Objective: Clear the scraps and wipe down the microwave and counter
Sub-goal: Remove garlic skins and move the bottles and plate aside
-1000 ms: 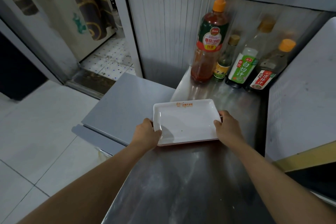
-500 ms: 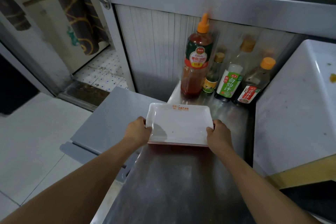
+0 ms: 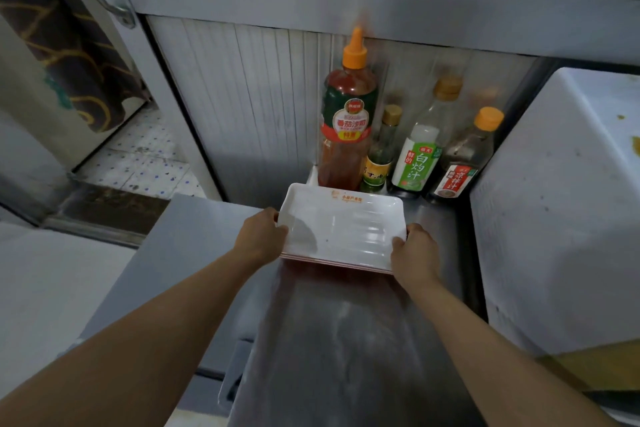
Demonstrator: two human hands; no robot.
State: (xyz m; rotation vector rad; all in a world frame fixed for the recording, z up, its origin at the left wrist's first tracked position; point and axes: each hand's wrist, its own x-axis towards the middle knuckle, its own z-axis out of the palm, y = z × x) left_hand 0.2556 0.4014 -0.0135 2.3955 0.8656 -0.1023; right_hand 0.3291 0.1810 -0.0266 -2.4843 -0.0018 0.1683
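Observation:
A stack of white rectangular plates (image 3: 341,227) with an orange logo on the top one is held just above the steel counter (image 3: 346,340). My left hand (image 3: 261,236) grips the stack's left edge and my right hand (image 3: 414,251) grips its right edge. The white microwave (image 3: 554,211) stands to the right, with yellowish specks on its top.
Behind the plates, against the ribbed back wall, stand a tall ketchup bottle (image 3: 348,121), a small green-labelled bottle (image 3: 381,156) and two sauce bottles (image 3: 420,146) (image 3: 465,156). A grey lower surface (image 3: 194,253) lies left of the counter, then tiled floor and a doorway.
Both hands have lifted the plate stack off the counter and carried it back toward the bottles. The camera has tilted up, so the microwave top shows.

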